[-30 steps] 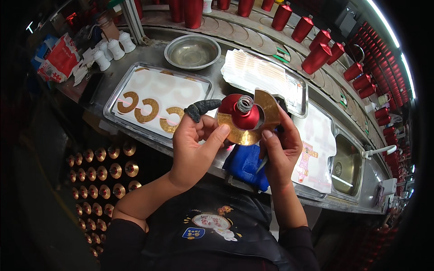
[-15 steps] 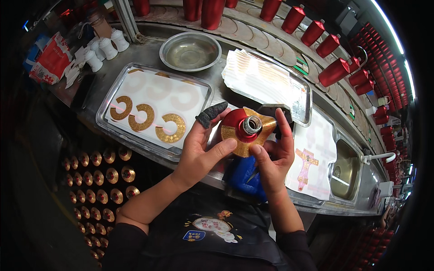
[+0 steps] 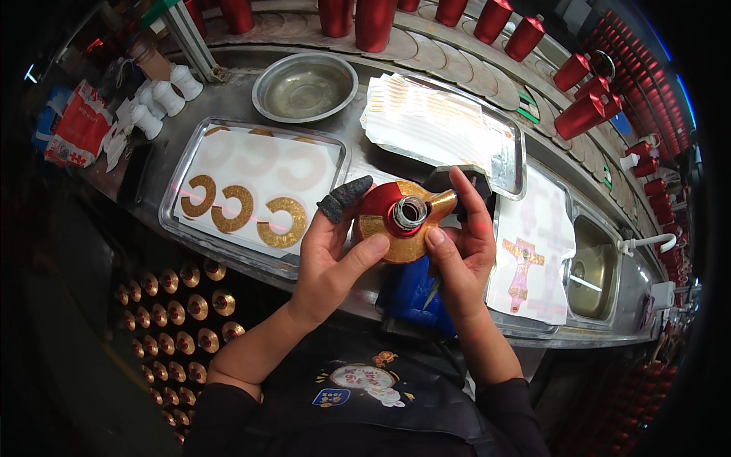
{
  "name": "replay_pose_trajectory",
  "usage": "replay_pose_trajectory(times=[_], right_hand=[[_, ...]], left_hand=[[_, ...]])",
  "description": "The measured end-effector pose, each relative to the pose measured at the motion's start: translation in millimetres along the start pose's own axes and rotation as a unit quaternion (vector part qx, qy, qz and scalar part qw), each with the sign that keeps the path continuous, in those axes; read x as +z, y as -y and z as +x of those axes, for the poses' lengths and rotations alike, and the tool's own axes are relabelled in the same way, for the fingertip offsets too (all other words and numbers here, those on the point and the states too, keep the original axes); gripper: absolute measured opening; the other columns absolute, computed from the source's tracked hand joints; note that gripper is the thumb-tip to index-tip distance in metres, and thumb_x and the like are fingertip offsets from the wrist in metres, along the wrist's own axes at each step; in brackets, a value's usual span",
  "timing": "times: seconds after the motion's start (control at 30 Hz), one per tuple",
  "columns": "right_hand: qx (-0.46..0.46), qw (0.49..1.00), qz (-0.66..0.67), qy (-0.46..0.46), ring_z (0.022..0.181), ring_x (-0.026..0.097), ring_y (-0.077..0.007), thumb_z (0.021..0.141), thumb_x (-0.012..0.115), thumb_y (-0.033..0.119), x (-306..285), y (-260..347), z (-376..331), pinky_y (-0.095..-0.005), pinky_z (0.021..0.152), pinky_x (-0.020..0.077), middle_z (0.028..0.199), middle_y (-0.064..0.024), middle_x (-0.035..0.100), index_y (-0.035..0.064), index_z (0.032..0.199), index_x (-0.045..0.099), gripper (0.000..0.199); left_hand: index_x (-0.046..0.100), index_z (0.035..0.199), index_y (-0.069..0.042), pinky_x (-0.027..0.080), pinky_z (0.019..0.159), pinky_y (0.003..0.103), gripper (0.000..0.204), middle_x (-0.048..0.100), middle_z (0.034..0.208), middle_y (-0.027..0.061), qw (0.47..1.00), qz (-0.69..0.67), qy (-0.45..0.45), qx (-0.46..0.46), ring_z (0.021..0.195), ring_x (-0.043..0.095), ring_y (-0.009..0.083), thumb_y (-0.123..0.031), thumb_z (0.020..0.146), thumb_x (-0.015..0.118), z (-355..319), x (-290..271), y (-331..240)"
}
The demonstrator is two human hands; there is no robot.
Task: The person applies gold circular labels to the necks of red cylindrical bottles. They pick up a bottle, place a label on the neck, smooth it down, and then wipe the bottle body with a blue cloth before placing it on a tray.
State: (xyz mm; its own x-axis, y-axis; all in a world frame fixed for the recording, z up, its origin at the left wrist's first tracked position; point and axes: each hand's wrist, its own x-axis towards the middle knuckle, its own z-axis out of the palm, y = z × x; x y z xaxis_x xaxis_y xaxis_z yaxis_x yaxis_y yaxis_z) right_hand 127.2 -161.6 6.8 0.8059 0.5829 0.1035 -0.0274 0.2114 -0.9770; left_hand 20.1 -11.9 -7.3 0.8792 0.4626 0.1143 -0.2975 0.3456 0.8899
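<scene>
A red bottle (image 3: 373, 201) with an open threaded neck points up toward me between my hands. My left hand (image 3: 326, 259) grips its left side, thumb on the shoulder, and a black finger cover (image 3: 344, 199) sits on one finger. Around the neck lies a gold ring-shaped decal (image 3: 410, 250), its upper right end lifting off the shoulder in a curl. My right hand (image 3: 466, 266) pinches the decal at the right, thumb on top and index finger stretched upward. Below that thumb shows a thin pointed piece (image 3: 432, 293) I cannot make out. The bottle's body is mostly hidden.
A metal tray (image 3: 177, 221) with C-shaped gold decals on white sheets lies left, a steel basin (image 3: 263, 84) behind it. Another tray (image 3: 520, 171) holds stacked sheets. A cross-shaped decal (image 3: 522, 274) and a sink (image 3: 594, 263) are right. Red bottles (image 3: 525, 38) line the far conveyor.
My hands and the bottle have shifted slightly left in view. The decal's curled end now points out more to the right. The view has turned a little, and bottles on the conveyor have moved.
</scene>
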Motion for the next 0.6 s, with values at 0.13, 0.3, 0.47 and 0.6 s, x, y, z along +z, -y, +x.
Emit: replay_pose_trajectory(times=[0.13,0.3,0.47,0.6], right_hand=[[-0.037,0.999,0.004,0.013,0.091,0.063,-0.0043,0.090,0.070,0.002,-0.7,-3.8,0.6,-0.0171,0.075,0.0514,0.157,-0.0147,0.039,-0.0016,0.154,0.037,0.073],[-0.060,0.997,-0.034,0.017,0.092,0.064,-0.0051,0.089,0.071,0.002,1.6,-4.1,2.4,-0.0167,0.074,0.0518,0.155,-0.0135,0.040,-0.0010,0.154,0.037,0.074],[-0.040,0.999,0.013,0.013,0.096,0.065,-0.0068,0.090,0.070,0.003,4.6,-0.7,2.5,-0.0184,0.078,0.0529,0.154,-0.0128,0.041,-0.0008,0.154,0.036,0.073],[-0.036,0.999,0.014,0.016,0.090,0.063,-0.0047,0.091,0.069,0.003,1.9,0.9,3.8,-0.0173,0.076,0.0510,0.151,-0.0117,0.044,-0.0012,0.153,0.039,0.069]], left_hand=[[0.040,0.147,0.003,0.039,0.114,0.036,0.058,0.050,0.143,0.0164,0.999,-0.035,-0.001,0.003,0.132,0.050,0.0215,-0.007,0.096,0.066,0.4,-0.3,-1.2],[0.045,0.144,0.001,0.041,0.111,0.036,0.051,0.056,0.138,0.0140,1.000,-0.018,-0.012,-0.005,0.127,0.053,0.0194,-0.007,0.098,0.065,2.0,1.9,0.1],[0.047,0.143,0.000,0.042,0.110,0.035,0.049,0.057,0.137,0.0128,1.000,-0.019,-0.012,-0.007,0.125,0.055,0.0187,-0.007,0.098,0.065,1.9,2.9,-1.2],[0.046,0.143,0.000,0.044,0.109,0.035,0.051,0.058,0.136,0.0129,1.000,-0.023,-0.004,0.000,0.124,0.056,0.0188,-0.007,0.097,0.066,2.2,3.9,-2.9]])
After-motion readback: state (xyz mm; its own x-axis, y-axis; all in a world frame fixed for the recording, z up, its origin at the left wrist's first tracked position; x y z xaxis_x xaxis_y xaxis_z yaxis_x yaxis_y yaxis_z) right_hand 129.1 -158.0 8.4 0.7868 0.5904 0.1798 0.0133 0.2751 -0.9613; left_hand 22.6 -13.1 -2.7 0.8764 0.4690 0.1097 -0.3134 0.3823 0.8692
